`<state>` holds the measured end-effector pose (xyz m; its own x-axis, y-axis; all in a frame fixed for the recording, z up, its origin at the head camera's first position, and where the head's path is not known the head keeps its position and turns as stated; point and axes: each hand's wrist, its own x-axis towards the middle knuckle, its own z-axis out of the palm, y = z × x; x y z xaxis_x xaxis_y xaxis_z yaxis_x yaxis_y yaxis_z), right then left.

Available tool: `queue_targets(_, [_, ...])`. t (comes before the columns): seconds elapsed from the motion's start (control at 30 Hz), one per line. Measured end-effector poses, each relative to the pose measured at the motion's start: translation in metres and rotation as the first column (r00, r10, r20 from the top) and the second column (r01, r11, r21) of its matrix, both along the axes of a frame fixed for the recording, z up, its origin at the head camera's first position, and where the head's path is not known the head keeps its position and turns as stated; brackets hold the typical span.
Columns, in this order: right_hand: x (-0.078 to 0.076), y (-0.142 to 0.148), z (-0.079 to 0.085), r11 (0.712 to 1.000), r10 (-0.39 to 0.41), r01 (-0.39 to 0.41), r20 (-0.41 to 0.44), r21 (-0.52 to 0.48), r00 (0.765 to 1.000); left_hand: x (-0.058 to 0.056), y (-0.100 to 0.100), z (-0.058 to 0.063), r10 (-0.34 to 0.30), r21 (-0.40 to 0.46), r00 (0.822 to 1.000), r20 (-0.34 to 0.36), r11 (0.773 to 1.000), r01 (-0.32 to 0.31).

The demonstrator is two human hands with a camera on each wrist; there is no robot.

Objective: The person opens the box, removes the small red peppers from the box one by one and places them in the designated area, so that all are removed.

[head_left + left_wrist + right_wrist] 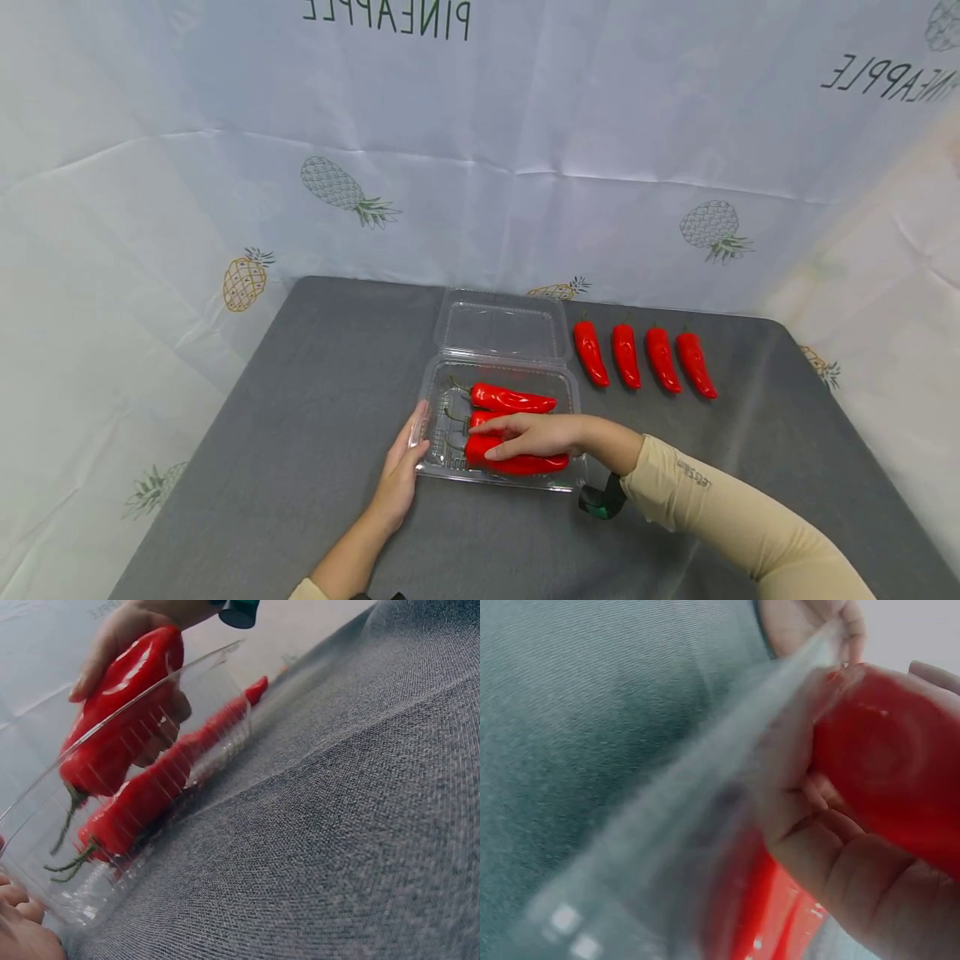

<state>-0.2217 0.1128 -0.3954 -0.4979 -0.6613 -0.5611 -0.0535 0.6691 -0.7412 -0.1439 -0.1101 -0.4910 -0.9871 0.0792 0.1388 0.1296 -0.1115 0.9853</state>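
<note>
A clear plastic container [431,412] lies on the table with its lid [501,327] folded back. My left hand [397,479] holds the container's left side, thumb and fingers at the wall. My right hand [536,437] reaches over the container from the right. In the left wrist view it grips a glossy red pepper [124,694], with its green stem hanging down. Below that pepper, another red pepper [142,802] lies inside the container. The head view also shows a red pepper [517,400] along the far side. The right hand partly hides the peppers beneath it.
To the right of the lid, several red peppers stand in a row, the nearest to it being one pepper [591,354]. The grey table [322,417] backs onto a white cloth [480,108] printed with pineapples.
</note>
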Motion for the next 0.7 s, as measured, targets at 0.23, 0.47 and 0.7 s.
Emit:
queue_targets(0.23, [0.004, 0.011, 0.007, 0.99, -0.093, 0.091, -0.016, -0.105, 0.996, 0.0, 0.0, -0.001, 0.002, 0.01, 1.0, -0.011, 1.0, -0.002])
queue_targets(0.47, [0.013, 0.03, 0.01, 0.926, -0.178, 0.189, 0.063, -0.326, 0.982, -0.001, 0.0, -0.001, 0.002, 0.008, 1.0, -0.029, 1.0, -0.002])
queue_targets(0.7, [0.022, 0.047, 0.009, 0.88, -0.285, 0.286, 0.059, -0.38, 0.957, 0.0, -0.001, -0.002, -0.017, 0.012, 0.999, -0.04, 1.0, 0.018])
